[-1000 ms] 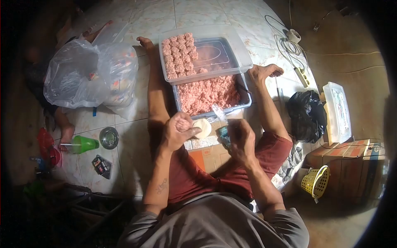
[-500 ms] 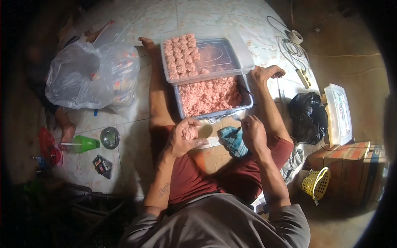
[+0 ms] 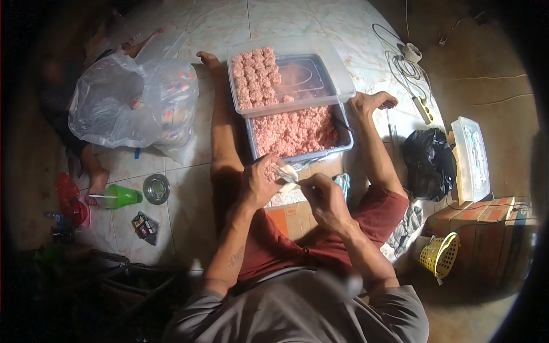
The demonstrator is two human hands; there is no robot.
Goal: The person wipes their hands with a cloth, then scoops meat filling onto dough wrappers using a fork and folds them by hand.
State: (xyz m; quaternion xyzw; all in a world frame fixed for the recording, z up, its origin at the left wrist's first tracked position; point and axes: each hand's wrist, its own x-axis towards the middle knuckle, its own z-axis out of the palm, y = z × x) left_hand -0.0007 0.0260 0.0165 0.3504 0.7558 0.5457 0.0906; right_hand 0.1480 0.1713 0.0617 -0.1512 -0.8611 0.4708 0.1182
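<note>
- Right now your left hand [image 3: 258,186] cups a pale wrapper [image 3: 285,172] with pink filling, fingers curled loosely round it.
- Your right hand [image 3: 323,197] pinches the wrapper's edge with thumb and fingertips.
- Just beyond, the metal tray [image 3: 345,127] is heaped with pink mince [image 3: 294,131], so plenty looks left.
- Farther out, finished dumplings [image 3: 255,77] fill about a third of the clear lid [image 3: 337,63].

The left hand [image 3: 258,184] covers most of the white wrapper [image 3: 286,171], so only a bit peeks out. The blue cloth [image 3: 342,182] hides behind the right hand [image 3: 323,197]. The room's dark corners show nothing clearly.
</note>
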